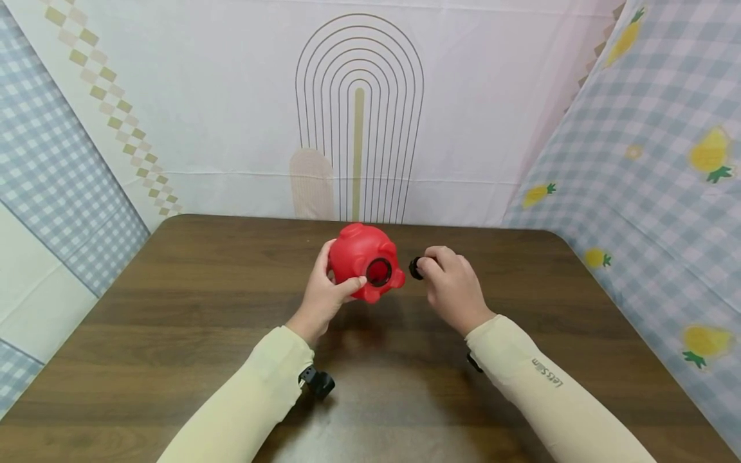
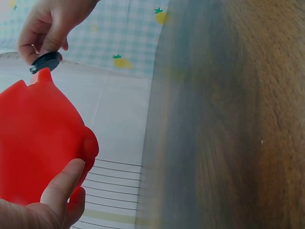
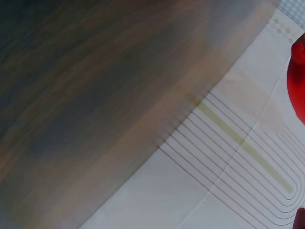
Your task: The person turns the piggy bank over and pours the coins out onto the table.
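My left hand [image 1: 325, 290] grips a rounded red piggy bank [image 1: 357, 247] above the table, its stubby feet and a round black-rimmed hole turned toward the right. The thumb lies beside the hole's rim. Just right of the piggy bank, my right hand [image 1: 454, 283] pinches a small round black stopper [image 1: 414, 268], apart from the hole in the head view. From the left wrist, the stopper [image 2: 46, 61] appears close behind one red foot, held in fingertips. Only an edge of the piggy bank [image 3: 296, 90] enters the right wrist view.
A dark brown wooden table [image 1: 191, 321] spreads beneath both hands. Behind it hangs a white cloth [image 1: 231, 96] printed with arches, and a blue checked cloth with yellow fruit [image 1: 654, 212] borders the right side. A black wrist camera [image 1: 318, 382] sticks out from the left sleeve.
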Demonstrator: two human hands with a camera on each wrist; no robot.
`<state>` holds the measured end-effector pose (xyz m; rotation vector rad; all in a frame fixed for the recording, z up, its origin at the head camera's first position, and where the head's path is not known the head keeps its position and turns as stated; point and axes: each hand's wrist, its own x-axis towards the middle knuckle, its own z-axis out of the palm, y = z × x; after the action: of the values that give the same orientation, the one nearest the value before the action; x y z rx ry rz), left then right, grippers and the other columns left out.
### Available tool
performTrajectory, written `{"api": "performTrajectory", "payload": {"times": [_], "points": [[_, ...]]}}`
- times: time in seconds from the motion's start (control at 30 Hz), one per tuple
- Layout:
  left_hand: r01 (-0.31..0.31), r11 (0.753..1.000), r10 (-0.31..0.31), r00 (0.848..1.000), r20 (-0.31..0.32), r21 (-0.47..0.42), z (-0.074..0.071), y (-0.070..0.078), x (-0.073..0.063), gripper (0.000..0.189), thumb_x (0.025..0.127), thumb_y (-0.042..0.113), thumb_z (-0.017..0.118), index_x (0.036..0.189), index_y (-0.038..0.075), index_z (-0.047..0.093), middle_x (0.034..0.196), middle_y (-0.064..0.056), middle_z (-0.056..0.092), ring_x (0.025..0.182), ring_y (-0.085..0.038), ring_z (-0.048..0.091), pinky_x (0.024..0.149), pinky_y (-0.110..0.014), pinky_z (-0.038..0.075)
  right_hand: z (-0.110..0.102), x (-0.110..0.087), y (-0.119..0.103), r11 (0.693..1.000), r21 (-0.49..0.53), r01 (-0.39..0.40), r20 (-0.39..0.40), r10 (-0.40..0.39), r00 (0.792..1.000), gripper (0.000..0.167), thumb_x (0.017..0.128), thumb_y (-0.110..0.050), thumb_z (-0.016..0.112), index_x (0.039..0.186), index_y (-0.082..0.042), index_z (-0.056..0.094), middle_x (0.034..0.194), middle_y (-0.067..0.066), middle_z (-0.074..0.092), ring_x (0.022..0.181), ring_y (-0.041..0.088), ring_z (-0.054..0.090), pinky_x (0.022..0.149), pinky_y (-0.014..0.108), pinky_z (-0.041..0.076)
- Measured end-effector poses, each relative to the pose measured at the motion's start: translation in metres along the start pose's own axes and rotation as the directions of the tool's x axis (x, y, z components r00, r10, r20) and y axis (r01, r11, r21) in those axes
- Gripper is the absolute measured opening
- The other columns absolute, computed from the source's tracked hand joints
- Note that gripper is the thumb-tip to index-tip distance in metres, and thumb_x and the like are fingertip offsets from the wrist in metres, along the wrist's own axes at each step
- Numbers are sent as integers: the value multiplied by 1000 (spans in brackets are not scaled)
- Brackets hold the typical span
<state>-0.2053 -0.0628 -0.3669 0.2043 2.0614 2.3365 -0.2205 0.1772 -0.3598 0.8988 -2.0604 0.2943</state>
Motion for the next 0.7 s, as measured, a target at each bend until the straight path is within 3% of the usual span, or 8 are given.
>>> {"api": "performTrajectory", "payload": {"times": [0.27,0.5,0.7], "points": [[1,1000,-1,1000,5,-1,-1,-1,0,76,79,7,71,142,28,33,134,-3,44,121,-27,46,82,-43,57,1,-6,11,1000,-7,-26,64,27,998,11,82,1,69,89,-2,62,94,15,57,77,32,58,61,47,49],[3,1000,-3,1000,2,7,-2,-2,1,76,79,7,71,141,28,34,134,-3,44,121,-27,46,82,-43,57,3,-12,18,999,-3,-49,127,49,991,4,91,-5,61,92,-1,62,96,15,57,78,32,59,64,48,49],[5,1000,-5,1000,1,13,-2,-3,1,77,78,7,71,142,28,33,135,-3,44,121,-27,45,82,-43,56,7,-17,24,997,-23,-71,153,74,985,8,85,-1,67,89,-3,61,96,14,57,79,32,59,65,47,50]]}}
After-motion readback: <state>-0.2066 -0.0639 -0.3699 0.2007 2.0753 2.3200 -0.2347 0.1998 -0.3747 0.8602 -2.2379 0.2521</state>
